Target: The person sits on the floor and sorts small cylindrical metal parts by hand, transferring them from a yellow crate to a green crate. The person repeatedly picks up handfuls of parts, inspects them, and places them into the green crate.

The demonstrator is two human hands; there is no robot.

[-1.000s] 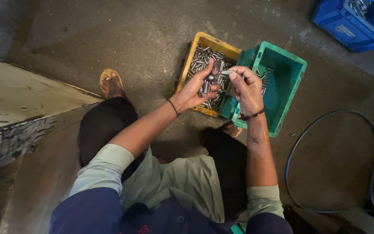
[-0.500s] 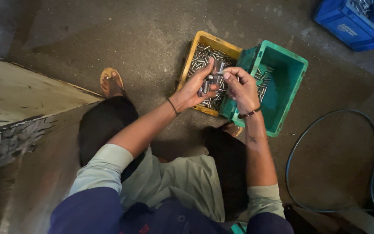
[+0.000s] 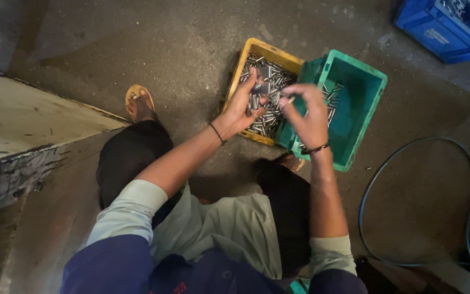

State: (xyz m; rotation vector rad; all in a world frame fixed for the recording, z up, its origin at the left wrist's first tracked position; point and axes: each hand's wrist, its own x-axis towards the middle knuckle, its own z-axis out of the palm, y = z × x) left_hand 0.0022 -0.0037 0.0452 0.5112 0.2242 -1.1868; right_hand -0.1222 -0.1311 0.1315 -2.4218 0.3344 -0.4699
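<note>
I squat over two crates on a concrete floor. A yellow crate (image 3: 236, 77) holds several small metal pins (image 3: 270, 81). Leaning against it on the right is a green crate (image 3: 366, 117) with a few pins (image 3: 330, 103) inside. My left hand (image 3: 243, 106) hovers over the yellow crate, cupping a bunch of pins. Just to its right, over the green crate's left rim, my right hand (image 3: 307, 117) pinches one small pin (image 3: 289, 100) between thumb and fingertips.
A blue crate (image 3: 441, 30) sits at the top right. A dark hose (image 3: 409, 201) loops on the floor to the right. A raised concrete slab (image 3: 23, 130) lies on the left. My sandalled foot (image 3: 138, 103) rests left of the yellow crate.
Both hands stay over the crates. My right hand has shifted slightly and turned its pin; the left keeps its bunch of pins.
</note>
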